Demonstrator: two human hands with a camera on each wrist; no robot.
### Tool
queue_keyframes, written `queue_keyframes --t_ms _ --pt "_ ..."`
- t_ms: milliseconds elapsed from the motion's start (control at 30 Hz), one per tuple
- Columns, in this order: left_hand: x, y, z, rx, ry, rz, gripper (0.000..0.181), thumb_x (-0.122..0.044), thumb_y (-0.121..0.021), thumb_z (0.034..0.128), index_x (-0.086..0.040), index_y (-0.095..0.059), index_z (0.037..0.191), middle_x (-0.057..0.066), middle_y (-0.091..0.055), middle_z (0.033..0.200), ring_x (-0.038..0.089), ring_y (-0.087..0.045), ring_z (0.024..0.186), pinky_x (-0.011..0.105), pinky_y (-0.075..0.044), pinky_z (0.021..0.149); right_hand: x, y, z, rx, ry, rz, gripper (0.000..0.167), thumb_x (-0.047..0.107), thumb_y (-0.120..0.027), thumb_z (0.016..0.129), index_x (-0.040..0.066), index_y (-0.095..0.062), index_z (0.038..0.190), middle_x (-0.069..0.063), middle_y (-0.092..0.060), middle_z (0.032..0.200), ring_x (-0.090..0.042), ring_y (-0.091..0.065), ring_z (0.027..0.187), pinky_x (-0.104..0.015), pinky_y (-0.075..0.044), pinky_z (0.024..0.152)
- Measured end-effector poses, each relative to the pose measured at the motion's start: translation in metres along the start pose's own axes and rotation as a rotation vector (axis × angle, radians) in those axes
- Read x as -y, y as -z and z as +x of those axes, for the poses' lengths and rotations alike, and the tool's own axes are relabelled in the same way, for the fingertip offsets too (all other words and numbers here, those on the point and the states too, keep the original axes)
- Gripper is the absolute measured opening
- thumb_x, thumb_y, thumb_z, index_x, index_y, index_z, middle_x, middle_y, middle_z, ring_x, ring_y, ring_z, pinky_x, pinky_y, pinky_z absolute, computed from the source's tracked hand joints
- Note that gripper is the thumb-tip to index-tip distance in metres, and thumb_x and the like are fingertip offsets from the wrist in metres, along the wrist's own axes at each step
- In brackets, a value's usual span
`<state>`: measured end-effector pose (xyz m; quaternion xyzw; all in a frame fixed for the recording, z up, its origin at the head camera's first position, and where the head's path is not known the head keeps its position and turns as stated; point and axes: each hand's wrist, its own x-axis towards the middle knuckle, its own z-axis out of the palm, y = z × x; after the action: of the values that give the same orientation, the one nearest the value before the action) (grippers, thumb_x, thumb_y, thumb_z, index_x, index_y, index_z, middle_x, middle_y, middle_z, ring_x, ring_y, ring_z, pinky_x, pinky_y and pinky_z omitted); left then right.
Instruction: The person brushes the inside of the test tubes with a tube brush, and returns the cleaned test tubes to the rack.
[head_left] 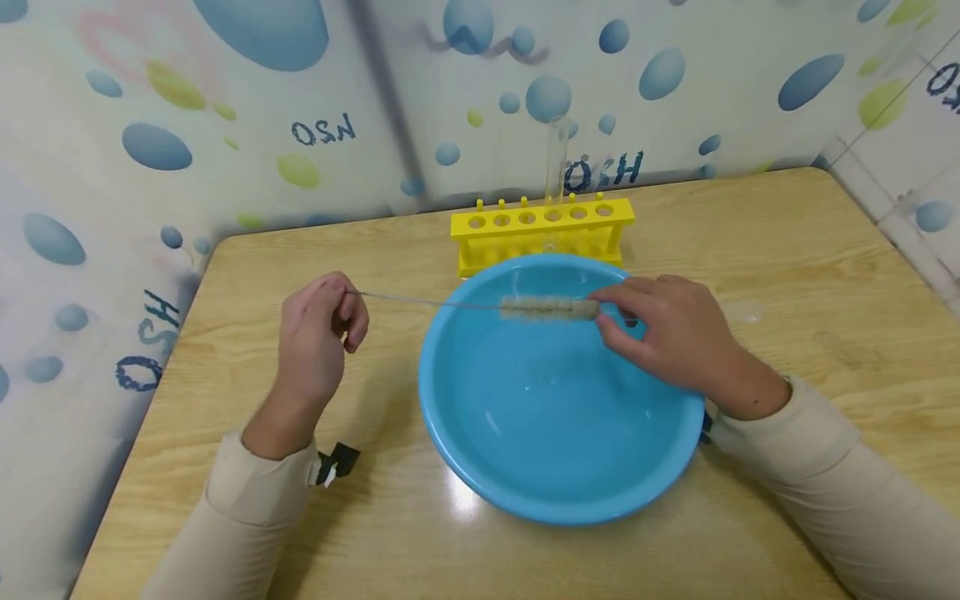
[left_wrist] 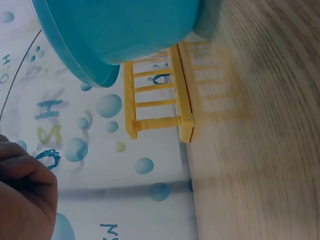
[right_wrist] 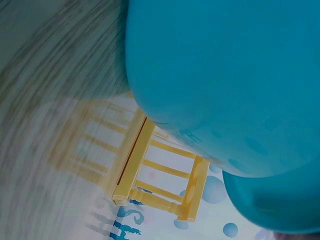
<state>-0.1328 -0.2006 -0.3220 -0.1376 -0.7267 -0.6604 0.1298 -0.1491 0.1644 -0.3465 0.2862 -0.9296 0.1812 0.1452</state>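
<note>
A test tube brush (head_left: 547, 308) spans level above the blue basin (head_left: 562, 450). My left hand (head_left: 322, 333) grips the far end of its thin wire handle (head_left: 420, 300), left of the basin. That wire (left_wrist: 19, 72) also shows in the left wrist view, above my curled left fingers (left_wrist: 30, 170). Over the basin's right side, my right hand (head_left: 675, 333) pinches a clear glass tube at the bristle end of the brush. The tube's see-through end (head_left: 742, 312) sticks out past the hand. My fingers hide most of the tube, and the right wrist view shows mainly the basin's outer wall (right_wrist: 225, 90).
Behind the basin stands a yellow test tube rack (head_left: 540, 221), with one clear test tube (head_left: 556, 162) upright in it. Everything stands on a wooden table (head_left: 840, 333). A patterned wall (head_left: 375, 167) borders the table's back edge.
</note>
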Motion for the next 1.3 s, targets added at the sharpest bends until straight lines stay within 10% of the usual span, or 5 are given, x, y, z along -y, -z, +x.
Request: queue_keyframes --t_ms 467,900,1300 --pt "0.009 0.009 0.004 0.267 -0.204 0.067 0.04 -0.02 -0.034 0.1096 0.009 -0.046 0.084 0.003 -0.047 0.065 0.011 -0.04 0.052 0.027 -0.033 0.043 0.0 0.001 0.002 0.02 -0.016 -0.003 0.026 0.026 -0.067 0.09 0.011 -0.075 0.11 -0.003 -0.07 0.078 -0.016 -0.055 0.066 -0.03 -0.043 0.059" --pt "-0.007 -0.002 -0.004 0.24 0.015 0.134 0.044 -0.02 -0.033 0.1106 0.006 -0.049 0.078 0.003 -0.038 0.052 0.015 -0.036 0.043 0.03 -0.033 0.044 0.002 0.003 0.001 0.034 -0.034 -0.02 0.027 0.027 -0.067 0.091 0.011 -0.074 0.111 -0.006 -0.075 0.091 -0.019 -0.062 0.073 -0.038 -0.05 0.063" --pt "-0.01 -0.011 -0.009 0.3 0.083 0.455 0.037 -0.025 -0.033 0.1108 -0.004 -0.051 0.086 0.004 -0.042 0.054 0.019 -0.041 0.045 0.031 -0.036 0.044 0.002 0.003 0.002 0.037 -0.037 -0.022 0.028 0.029 -0.065 0.091 0.011 -0.075 0.11 -0.007 -0.076 0.094 -0.02 -0.064 0.074 -0.039 -0.052 0.064"
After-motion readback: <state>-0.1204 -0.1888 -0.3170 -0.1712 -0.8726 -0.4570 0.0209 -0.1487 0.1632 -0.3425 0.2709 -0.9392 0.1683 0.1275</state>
